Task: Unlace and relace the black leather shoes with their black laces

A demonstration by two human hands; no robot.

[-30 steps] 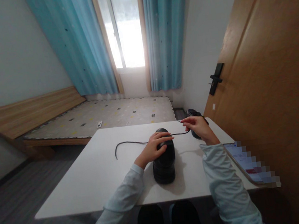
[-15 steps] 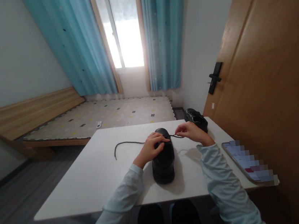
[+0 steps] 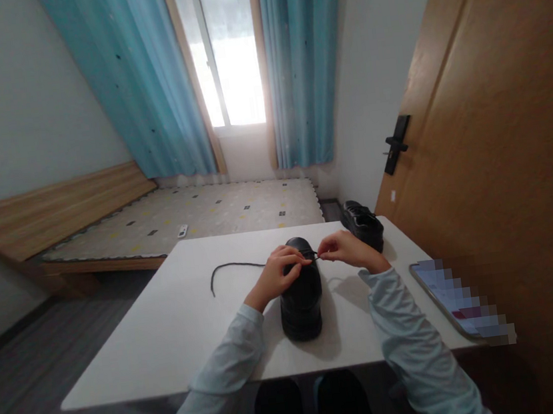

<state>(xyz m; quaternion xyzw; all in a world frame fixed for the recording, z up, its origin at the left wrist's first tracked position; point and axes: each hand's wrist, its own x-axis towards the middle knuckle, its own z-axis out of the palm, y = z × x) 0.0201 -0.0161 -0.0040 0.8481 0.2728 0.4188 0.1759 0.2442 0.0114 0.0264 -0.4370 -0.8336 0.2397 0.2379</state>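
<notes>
A black shoe (image 3: 302,308) stands on the white table with its heel toward me and its toe pointing away. My left hand (image 3: 281,270) lies over the shoe's upper from the left, fingers resting across the lacing area and gripping it. Just right of the shoe, my right hand (image 3: 340,251) pinches a black shoelace (image 3: 236,264) between thumb and fingertips, close to the eyelets. The lace's other end trails left in a curve across the tabletop. My left hand hides part of the eyelets.
A second black shoe (image 3: 363,226), laced, is at the far right of the white table (image 3: 171,334). On the right edge lies a phone (image 3: 449,300), partly pixelated. Beyond are a bed (image 3: 217,214) with a small white remote (image 3: 183,231), and a wooden door (image 3: 500,139) at right.
My right hand has moved a little left, closer to the shoe, with the lace still pinched. My left hand and the shoe stay nearly where they were.
</notes>
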